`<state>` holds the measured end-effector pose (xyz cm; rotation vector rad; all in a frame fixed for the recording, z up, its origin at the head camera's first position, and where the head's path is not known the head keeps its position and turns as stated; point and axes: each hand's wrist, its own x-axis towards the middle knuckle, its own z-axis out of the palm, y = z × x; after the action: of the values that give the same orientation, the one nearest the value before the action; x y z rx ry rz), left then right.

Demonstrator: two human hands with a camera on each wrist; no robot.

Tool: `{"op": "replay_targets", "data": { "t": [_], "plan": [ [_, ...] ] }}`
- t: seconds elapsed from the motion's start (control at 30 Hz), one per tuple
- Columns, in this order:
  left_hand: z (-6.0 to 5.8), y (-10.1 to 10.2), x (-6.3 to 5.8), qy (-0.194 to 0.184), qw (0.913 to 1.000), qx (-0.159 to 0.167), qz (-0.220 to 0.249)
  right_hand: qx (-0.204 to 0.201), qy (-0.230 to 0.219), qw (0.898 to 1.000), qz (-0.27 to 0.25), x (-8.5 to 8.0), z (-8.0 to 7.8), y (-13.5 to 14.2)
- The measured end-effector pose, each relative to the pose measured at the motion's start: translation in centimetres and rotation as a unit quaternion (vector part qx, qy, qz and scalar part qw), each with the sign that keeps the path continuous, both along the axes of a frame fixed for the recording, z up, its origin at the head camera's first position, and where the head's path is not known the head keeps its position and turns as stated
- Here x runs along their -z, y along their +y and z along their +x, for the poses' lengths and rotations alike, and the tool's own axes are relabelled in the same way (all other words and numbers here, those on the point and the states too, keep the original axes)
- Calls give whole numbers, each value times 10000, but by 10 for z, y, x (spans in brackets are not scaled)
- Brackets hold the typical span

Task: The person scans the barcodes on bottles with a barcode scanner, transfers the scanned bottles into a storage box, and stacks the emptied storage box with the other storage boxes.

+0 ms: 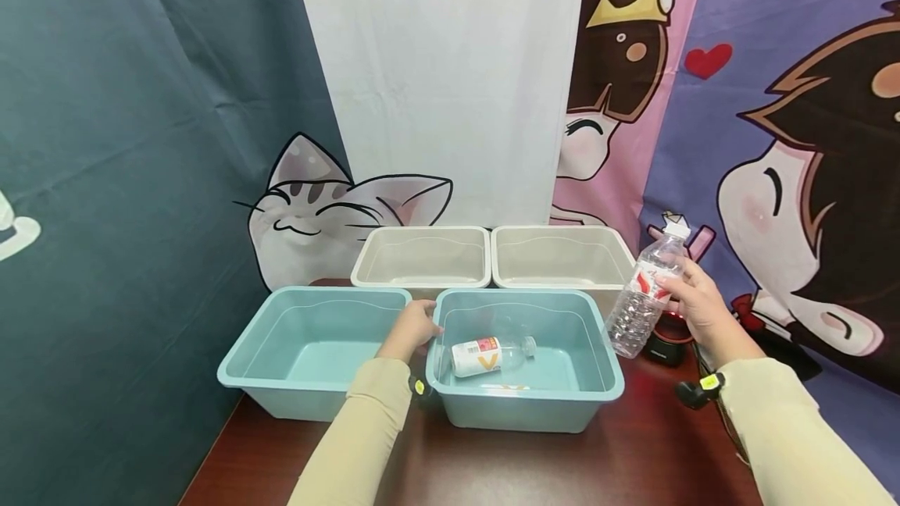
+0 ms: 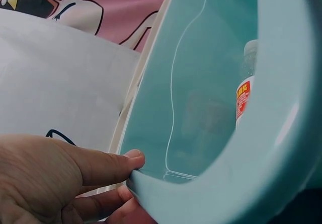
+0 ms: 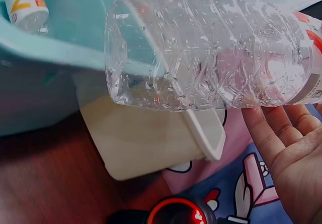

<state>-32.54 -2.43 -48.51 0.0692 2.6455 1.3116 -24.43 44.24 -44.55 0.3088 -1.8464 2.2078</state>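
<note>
Bottle (image 1: 643, 303), clear with a red-and-white label, is tilted cap-up at the right side of the blue tub (image 1: 516, 416); contact with the tub cannot be told. Right hand (image 1: 694, 304) grasps it round the label; left hand (image 1: 413, 328) pinches the tub's left rim near the far corner. Second bottle (image 1: 476, 358) lies inside the tub. Judged step: collecting bottles there. Next move probably calls for clearing the rim, then releasing.
</note>
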Motion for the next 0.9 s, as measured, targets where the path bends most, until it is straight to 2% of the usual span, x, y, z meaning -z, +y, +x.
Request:
{"op": "replay_targets", "data": {
  "t": [0.37, 0.67, 0.73, 0.83, 0.9],
  "plan": [
    [0, 0, -2, -87, 10000, -1, 29, 578, -393, 9969, 362, 5, 7, 16],
    [1, 0, -2, -50, 10000, 41, -17, 1372, -563, 9837, 1017, 11, 8, 21],
    [1, 0, -2, -35, 10000, 47, -15, 1684, -632, 9707, 1592, 13, 8, 22],
    [1, 1, -2, -50, 10000, 32, 3, 2081, -799, 9409, 2549, 16, 10, 21],
    [0, 1, -1, -69, 10000, 23, 18, 2233, -859, 9241, 2978, 17, 11, 19]
  ]
}}
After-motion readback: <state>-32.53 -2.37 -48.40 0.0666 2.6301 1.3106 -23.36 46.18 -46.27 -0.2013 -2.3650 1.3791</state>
